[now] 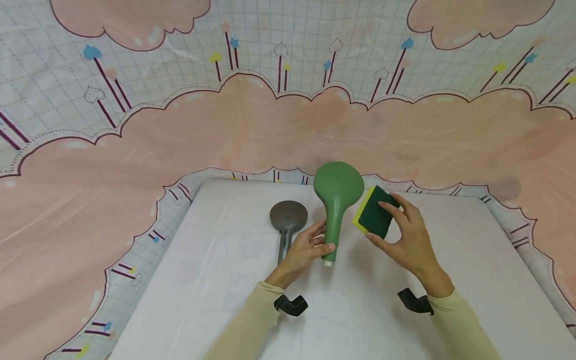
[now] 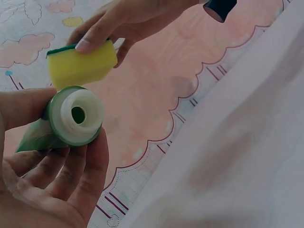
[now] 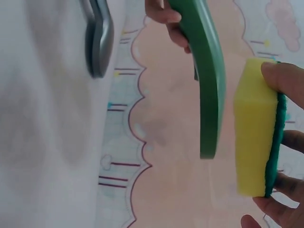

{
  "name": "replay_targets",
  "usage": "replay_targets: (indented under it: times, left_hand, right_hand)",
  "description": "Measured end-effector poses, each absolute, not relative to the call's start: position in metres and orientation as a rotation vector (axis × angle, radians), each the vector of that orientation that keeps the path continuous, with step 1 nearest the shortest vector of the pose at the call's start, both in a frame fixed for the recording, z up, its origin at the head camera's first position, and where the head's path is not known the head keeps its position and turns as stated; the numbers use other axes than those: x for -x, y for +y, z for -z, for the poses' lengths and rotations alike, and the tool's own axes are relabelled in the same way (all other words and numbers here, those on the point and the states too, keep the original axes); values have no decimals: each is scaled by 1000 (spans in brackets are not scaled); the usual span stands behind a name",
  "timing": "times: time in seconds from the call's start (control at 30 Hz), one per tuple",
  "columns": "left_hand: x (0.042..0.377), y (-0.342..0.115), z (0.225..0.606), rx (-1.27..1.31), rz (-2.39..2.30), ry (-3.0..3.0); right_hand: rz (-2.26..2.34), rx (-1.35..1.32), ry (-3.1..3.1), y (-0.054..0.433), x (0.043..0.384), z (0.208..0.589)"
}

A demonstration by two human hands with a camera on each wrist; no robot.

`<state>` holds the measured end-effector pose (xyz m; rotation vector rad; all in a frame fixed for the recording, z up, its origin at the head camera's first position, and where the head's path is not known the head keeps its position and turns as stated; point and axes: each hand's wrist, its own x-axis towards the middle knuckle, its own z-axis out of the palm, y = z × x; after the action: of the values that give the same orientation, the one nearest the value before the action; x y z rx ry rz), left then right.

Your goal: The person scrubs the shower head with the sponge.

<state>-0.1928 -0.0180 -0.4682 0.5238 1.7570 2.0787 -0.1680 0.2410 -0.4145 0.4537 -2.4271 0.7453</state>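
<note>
My left hand (image 1: 302,255) grips a green shower head (image 1: 338,187) by the lower handle, its round head upward and its back toward the head camera. In the left wrist view the white hollow connector (image 2: 81,113) at the handle's end faces the camera. Thumb and fingers of my right hand (image 1: 411,245) pinch a sponge (image 1: 377,212), yellow foam with a dark green scouring side. The foam side faces the green shower head, with a narrow gap between them in the right wrist view. A grey shower head (image 1: 288,216) lies on the white table behind my left hand, its lower handle hidden.
The white table (image 1: 216,240) runs beneath both arms. Beyond its far edge hangs a pink and white patterned cloth (image 1: 252,130), printed with clouds. Black straps or mounts (image 1: 291,305) sit at both wrists.
</note>
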Motion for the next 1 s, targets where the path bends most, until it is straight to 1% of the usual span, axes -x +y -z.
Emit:
replay_targets:
  times: [0.2, 0.4, 0.6, 1.0]
  left_hand:
    - [191, -17, 462, -535, -2063, 1773]
    - [191, -17, 461, -544, -2056, 1769]
    - [190, -18, 461, -575, -2048, 1784]
    - [189, -22, 464, -616, -2037, 1798]
  right_hand:
    - [-733, -531, -2390, 229, 168, 409]
    - [-699, -657, -2351, 222, 171, 413]
    - [-617, -724, -2322, 216, 171, 415]
    - [-583, -725, -2311, 222, 180, 409]
